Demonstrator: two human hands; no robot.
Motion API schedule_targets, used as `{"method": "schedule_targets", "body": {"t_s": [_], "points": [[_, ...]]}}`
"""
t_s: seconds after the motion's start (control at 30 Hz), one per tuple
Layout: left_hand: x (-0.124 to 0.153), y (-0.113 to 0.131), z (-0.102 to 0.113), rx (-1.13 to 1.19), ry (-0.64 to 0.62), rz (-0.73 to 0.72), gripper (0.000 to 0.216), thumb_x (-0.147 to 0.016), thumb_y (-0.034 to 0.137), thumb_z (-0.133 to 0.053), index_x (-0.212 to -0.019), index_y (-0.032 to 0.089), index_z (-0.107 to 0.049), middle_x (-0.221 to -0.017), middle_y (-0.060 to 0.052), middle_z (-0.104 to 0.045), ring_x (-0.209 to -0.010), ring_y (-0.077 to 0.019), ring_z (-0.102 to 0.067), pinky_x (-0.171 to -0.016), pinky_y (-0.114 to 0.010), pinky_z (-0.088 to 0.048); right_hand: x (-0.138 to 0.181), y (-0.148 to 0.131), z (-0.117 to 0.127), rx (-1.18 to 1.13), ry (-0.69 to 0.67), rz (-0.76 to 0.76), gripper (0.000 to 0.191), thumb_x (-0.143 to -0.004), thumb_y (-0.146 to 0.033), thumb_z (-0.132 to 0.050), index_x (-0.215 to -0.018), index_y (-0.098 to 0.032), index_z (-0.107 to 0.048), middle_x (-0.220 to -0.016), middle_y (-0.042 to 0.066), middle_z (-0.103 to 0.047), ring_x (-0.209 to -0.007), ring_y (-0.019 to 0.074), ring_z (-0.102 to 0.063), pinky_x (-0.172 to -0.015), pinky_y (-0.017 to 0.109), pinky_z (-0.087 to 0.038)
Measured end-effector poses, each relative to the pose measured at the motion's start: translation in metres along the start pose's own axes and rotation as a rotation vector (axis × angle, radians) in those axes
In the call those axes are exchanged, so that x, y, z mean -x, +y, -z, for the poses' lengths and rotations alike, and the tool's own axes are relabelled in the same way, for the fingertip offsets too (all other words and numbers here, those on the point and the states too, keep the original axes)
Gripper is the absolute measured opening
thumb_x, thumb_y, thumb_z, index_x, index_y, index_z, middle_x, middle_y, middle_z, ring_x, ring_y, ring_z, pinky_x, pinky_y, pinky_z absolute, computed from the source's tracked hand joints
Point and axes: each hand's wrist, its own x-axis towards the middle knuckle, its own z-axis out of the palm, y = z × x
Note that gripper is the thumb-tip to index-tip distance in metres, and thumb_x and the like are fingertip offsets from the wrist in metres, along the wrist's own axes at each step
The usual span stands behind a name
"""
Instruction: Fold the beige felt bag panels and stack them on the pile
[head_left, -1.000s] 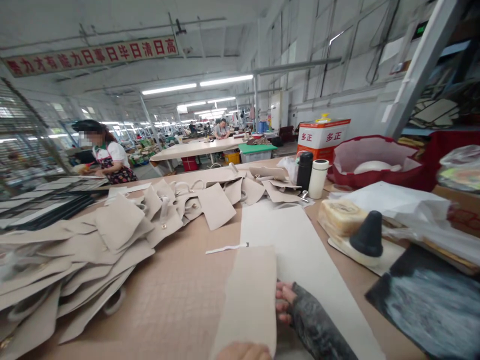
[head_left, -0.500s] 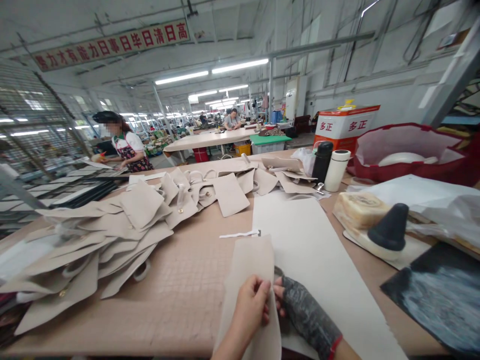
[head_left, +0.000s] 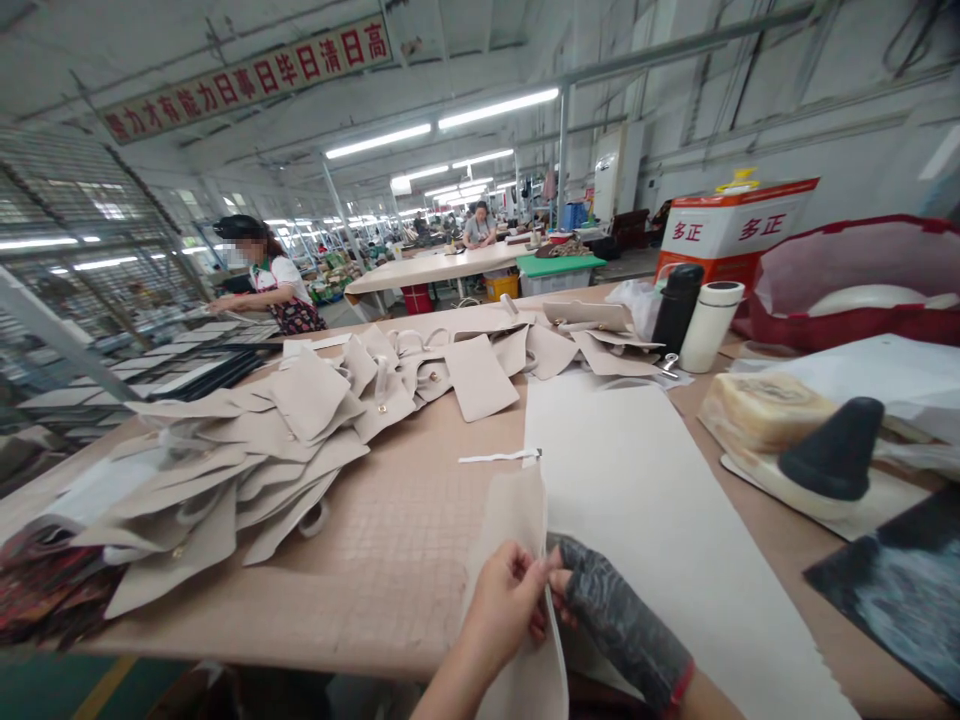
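Observation:
A beige leather-like panel (head_left: 514,505) stands tilted on edge at the table's front. My left hand (head_left: 511,592) pinches its right edge, thumb and fingers closed. Opposite it, my right hand (head_left: 564,582), in a dark grey fingerless covering with a red cuff, has its bent fingertips pressed on the same edge. The two hands nearly touch there. Beneath and beyond lies a large pale sheet (head_left: 637,480). A thin white strip (head_left: 495,458) rests just past the panel's top.
Beige bag panels with handles (head_left: 285,450) are heaped at the left and back. To the right stand a black bottle (head_left: 677,308), a white bottle (head_left: 711,325), a yellowish block (head_left: 769,408), a black cone (head_left: 832,450) and a red bag (head_left: 847,325). A co-worker (head_left: 274,285) stands at far left.
My view has turned slightly left, so the surroundings sit further right. The panel is turned more edge-on, with both hands still at its right edge. The co-worker at left has raised an arm.

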Motion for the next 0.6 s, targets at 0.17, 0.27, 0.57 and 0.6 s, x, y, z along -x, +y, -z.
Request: {"method": "schedule_targets", "body": {"t_s": [0.17, 0.27, 0.57, 0.6], "points": [[0.008, 0.004, 0.011, -0.152, 0.052, -0.118, 0.029, -0.080, 0.045, -0.045, -0.065, 0.022, -0.039, -0.042, 0.007, -0.044, -0.037, -0.0107, -0.046, -0.036, -0.019, -0.035, 0.007, -0.003, 0.003, 0.080, 0.087, -0.017, 0.024, -0.054, -0.046, -0.050, -0.054, -0.022, -0.045, -0.043, -0.004, -0.047, -0.038, 0.0098, -0.043, -0.042, 0.025, -0.037], [0.014, 0.014, 0.035, -0.195, 0.193, -0.181, 0.025, -0.080, 0.038, -0.044, -0.062, 0.022, -0.038, -0.045, 0.007, -0.042, -0.038, -0.0101, -0.046, -0.037, -0.018, -0.034, 0.010, -0.003, 0.030, 0.153, 0.228, 0.018, 0.020, -0.054, -0.042, -0.052, -0.054, -0.023, -0.046, -0.044, -0.004, -0.048, -0.042, 0.0107, -0.043, -0.044, 0.026, -0.037], [0.030, 0.036, 0.028, -0.181, 0.245, -0.309, 0.027, -0.085, 0.037, -0.042, -0.064, 0.021, -0.042, -0.051, 0.004, -0.047, -0.047, -0.0120, -0.051, -0.047, -0.021, -0.040, 0.022, -0.019, 0.036, 0.216, 0.318, 0.075, 0.039, -0.073, -0.049, -0.050, -0.095, -0.018, -0.057, -0.083, 0.006, -0.068, -0.065, 0.0182, -0.064, -0.053, 0.029, -0.051], [0.029, 0.037, 0.024, -0.159, 0.258, -0.317, 0.027, -0.085, 0.037, -0.043, -0.064, 0.021, -0.042, -0.051, 0.004, -0.047, -0.047, -0.0121, -0.051, -0.047, -0.021, -0.040, 0.025, -0.019, 0.029, 0.218, 0.327, 0.099, 0.049, -0.074, -0.052, -0.049, -0.109, -0.018, -0.053, -0.100, 0.009, -0.067, -0.076, 0.0204, -0.066, -0.057, 0.031, -0.054]]}}
